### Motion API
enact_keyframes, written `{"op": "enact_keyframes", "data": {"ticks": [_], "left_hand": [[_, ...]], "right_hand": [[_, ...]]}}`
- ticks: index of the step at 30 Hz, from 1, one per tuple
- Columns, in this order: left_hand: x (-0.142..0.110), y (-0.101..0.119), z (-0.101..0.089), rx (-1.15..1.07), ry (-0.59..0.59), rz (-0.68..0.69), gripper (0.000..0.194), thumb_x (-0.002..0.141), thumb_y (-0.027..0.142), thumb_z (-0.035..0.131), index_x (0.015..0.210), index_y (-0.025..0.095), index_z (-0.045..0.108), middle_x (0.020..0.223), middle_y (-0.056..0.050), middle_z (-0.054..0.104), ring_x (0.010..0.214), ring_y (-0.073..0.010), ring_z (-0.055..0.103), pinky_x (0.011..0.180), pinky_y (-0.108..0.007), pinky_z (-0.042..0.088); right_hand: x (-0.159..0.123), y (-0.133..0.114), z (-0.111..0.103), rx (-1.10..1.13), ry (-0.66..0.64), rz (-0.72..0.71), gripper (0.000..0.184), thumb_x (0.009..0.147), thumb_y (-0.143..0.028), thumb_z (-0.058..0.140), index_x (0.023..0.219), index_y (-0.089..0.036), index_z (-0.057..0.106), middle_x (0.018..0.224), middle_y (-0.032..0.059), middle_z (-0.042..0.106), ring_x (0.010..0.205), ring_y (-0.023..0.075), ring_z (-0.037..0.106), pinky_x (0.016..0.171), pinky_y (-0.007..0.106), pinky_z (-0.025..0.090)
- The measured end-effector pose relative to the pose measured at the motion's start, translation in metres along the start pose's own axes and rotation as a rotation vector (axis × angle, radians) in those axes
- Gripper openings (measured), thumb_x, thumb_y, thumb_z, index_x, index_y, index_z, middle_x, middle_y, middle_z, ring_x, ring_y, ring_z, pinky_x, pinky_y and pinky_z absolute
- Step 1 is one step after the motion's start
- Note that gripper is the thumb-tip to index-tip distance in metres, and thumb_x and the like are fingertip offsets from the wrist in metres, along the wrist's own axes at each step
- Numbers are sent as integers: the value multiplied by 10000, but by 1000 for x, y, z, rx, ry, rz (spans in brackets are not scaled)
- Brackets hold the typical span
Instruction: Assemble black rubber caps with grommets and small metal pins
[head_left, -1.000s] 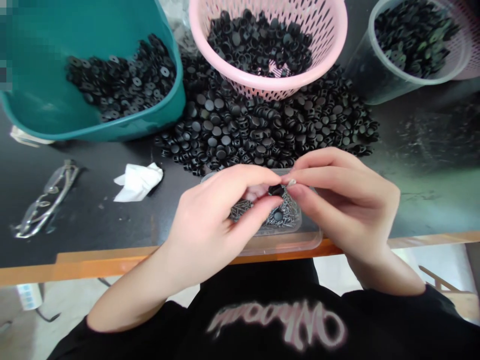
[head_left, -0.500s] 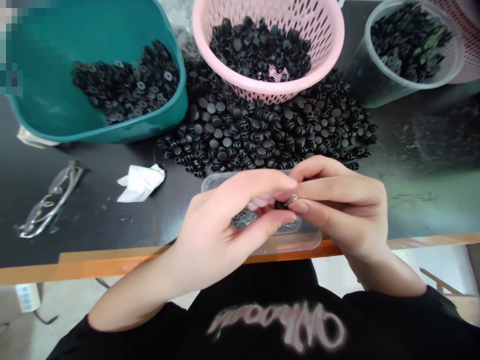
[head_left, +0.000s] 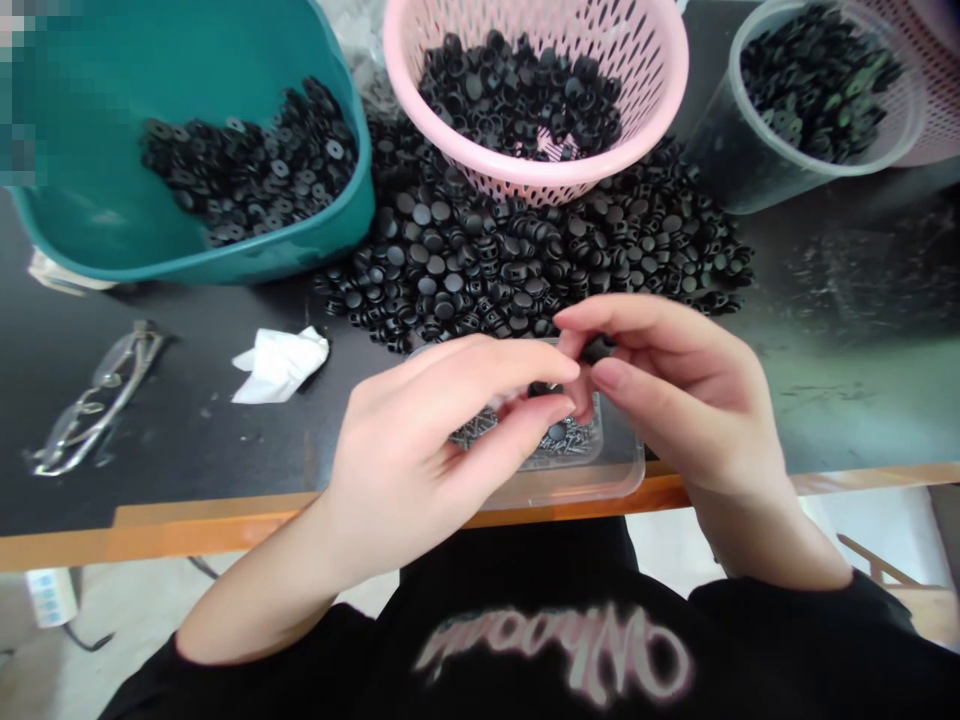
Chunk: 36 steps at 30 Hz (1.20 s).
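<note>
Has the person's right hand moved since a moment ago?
Yes: the right hand has shifted away from the person, reaching farther over the clear plastic tray toward the black plastic parts.

A black worktable (head_left: 847,400), orange front edge (head_left: 225,530), pale floor (head_left: 877,525) below

The left hand (head_left: 442,430) and right hand (head_left: 682,400) met above a clear plastic tray (head_left: 626,470) of small screws (head_left: 480,432), a black plastic piece (head_left: 598,348) pinched in the right hand's fingers (head_left: 622,330). A heap of black plastic pieces (head_left: 525,250) lay beyond on the dark worktop (head_left: 187,450), against a pink basket (head_left: 600,130).
</note>
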<state>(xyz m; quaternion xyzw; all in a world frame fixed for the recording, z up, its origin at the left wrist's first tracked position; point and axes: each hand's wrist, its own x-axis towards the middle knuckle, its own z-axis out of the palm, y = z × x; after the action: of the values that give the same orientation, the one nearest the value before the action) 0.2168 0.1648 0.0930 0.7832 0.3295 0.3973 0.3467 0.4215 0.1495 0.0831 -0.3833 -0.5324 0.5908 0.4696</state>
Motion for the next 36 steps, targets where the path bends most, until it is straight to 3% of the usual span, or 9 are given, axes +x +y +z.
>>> {"op": "enact_keyframes", "data": {"ticks": [3, 7, 15, 19, 23, 36], "left_hand": [[1, 1, 1, 21, -11, 17, 257, 923, 23, 672, 1098, 211, 657, 997, 62, 763, 890, -67, 689, 863, -175, 564], [0, 3, 1, 109, 2, 32, 209, 919, 28, 650, 1032, 203, 670, 972, 26, 723, 868, -94, 662, 840, -224, 559], [2, 2, -1, 73, -5, 82, 215, 887, 8, 662, 1043, 155, 653, 906, 30, 692, 819, -57, 635, 804, -170, 538], [1, 2, -2, 114, -2, 70, 201, 910, 69, 650, 1072, 186, 629, 874, 32, 704, 768, -93, 637, 766, -235, 542], [-2, 4, 0, 119, 11, 7, 260, 919, 108, 658, 1133, 231, 575, 939, 30, 694, 793, -117, 653, 808, -289, 545], [-2, 4, -4, 193, -98, -71, 280, 927, 134, 668, 1167, 161, 527, 807, 84, 513, 711, -43, 545, 689, -202, 438]], "right_hand": [[2, 4, -1, 217, -21, -8, 220, 993, -120, 641, 1168, -251, 670, 1060, -1, 729, 759, 99, 688, 718, 251, 606], [5, 9, -3, 223, -46, 41, 119, 931, -172, 745, 1043, -211, 733, 1083, 22, 728, 774, 102, 705, 735, 244, 626], [10, 18, 2, 476, -146, 88, 125, 945, -154, 723, 1057, -189, 767, 859, 8, 753, 767, 103, 742, 698, 194, 630], [11, 18, 4, 560, -162, 137, 117, 939, -132, 727, 1039, -176, 771, 844, -1, 772, 763, 85, 751, 721, 166, 625], [11, 19, 3, 557, -148, 155, 129, 938, -120, 725, 1039, -183, 775, 861, -7, 779, 772, 77, 751, 733, 155, 622], [9, 17, 1, 392, -93, 213, 151, 944, -190, 740, 1068, -242, 809, 841, -8, 759, 706, 67, 709, 672, 131, 599]]}}
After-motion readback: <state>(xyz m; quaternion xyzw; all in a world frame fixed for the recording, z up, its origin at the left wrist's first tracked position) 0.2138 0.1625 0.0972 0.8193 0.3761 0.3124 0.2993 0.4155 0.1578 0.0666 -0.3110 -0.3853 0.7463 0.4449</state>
